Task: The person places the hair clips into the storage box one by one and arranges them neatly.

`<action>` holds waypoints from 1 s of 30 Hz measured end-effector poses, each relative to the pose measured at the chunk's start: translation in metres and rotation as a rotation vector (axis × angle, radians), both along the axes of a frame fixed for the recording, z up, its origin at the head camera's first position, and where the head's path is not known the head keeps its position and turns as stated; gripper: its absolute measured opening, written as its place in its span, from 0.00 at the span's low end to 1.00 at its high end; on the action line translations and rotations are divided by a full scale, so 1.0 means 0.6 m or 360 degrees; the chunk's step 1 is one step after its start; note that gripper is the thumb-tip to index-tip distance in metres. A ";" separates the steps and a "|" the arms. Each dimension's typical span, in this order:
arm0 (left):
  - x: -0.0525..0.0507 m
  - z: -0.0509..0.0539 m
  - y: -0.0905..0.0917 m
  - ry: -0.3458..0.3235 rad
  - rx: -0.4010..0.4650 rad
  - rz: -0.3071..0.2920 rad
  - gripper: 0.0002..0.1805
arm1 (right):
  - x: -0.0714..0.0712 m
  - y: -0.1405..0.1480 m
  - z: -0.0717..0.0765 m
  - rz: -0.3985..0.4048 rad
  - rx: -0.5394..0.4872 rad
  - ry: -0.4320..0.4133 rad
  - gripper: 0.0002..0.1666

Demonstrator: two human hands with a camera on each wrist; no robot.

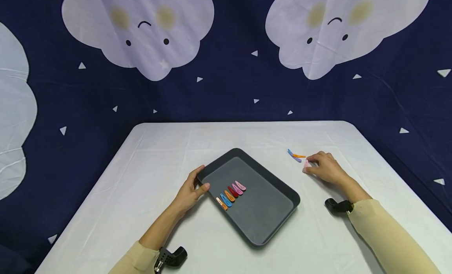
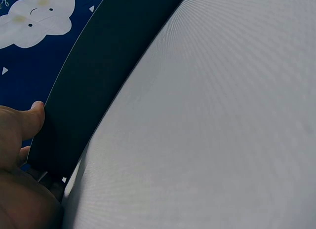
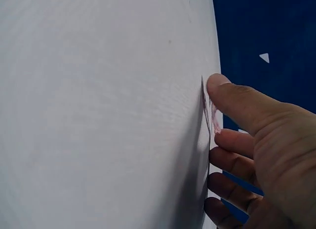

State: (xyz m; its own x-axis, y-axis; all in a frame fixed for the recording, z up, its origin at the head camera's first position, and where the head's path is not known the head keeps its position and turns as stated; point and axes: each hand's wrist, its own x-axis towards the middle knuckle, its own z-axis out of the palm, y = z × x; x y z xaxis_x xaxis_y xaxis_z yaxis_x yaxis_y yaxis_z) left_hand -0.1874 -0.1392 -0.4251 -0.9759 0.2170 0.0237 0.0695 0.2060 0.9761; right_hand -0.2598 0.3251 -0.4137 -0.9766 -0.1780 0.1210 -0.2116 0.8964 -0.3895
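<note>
A dark grey tray (image 1: 272, 211) lies at an angle on the white table; in the left wrist view its side wall (image 2: 94, 76) fills the upper left. My left hand (image 1: 190, 191) grips its left corner, thumb over the rim. Inside, near its left side, several hair clips lie in a slanting row: orange, blue, red (image 1: 233, 191) and pink (image 1: 241, 185). To the right of the tray, my right hand (image 1: 326, 168) pinches a light pink clip (image 1: 305, 164) between thumb and fingers at the table surface. The right wrist view shows that clip (image 3: 215, 118) by the thumb.
Just left of my right hand lie an orange clip (image 1: 299, 156), a purple clip (image 1: 296, 159) and a blue clip (image 1: 290, 152), close together on the white tablecloth (image 1: 169, 148). Behind the table hangs a dark blue cloth (image 1: 226, 93) with white clouds.
</note>
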 end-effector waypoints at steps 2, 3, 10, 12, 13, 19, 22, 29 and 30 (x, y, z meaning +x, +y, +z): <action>0.000 -0.001 0.000 0.0005 -0.0003 -0.0001 0.37 | 0.001 -0.001 0.004 0.0005 -0.0021 -0.0003 0.33; 0.000 -0.001 0.000 0.0001 -0.0004 -0.0003 0.37 | 0.001 -0.002 0.007 0.0003 -0.0032 -0.0008 0.33; -0.001 0.000 0.000 0.0000 -0.0001 -0.0016 0.37 | 0.000 -0.015 0.043 0.0032 -0.0092 0.0010 0.32; -0.001 0.000 -0.001 -0.0004 -0.0003 -0.0017 0.37 | -0.002 -0.021 0.055 0.0044 -0.0100 0.0031 0.32; -0.001 -0.001 -0.001 -0.0006 -0.0003 -0.0020 0.37 | -0.002 -0.024 0.060 0.0051 -0.0103 0.0043 0.32; -0.002 -0.003 -0.001 -0.0018 0.0006 -0.0035 0.37 | -0.004 -0.048 0.089 0.0097 -0.0147 0.0097 0.31; -0.001 -0.003 -0.001 -0.0012 0.0010 -0.0031 0.37 | -0.003 -0.063 0.102 0.0138 -0.0163 0.0113 0.32; -0.002 -0.004 -0.001 -0.0007 0.0012 -0.0025 0.37 | 0.003 -0.101 0.127 0.0272 -0.0213 0.0174 0.30; -0.002 -0.004 -0.001 -0.0008 0.0012 -0.0022 0.37 | 0.003 -0.106 0.129 0.0290 -0.0219 0.0187 0.29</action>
State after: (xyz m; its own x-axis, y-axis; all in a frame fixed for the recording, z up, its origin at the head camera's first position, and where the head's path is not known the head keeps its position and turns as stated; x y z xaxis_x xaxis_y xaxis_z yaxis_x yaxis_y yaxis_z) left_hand -0.1887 -0.1395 -0.4274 -0.9729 0.2304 0.0203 0.0672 0.1977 0.9780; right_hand -0.2579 0.2612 -0.3361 -0.9076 -0.3239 0.2673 -0.4161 0.7794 -0.4684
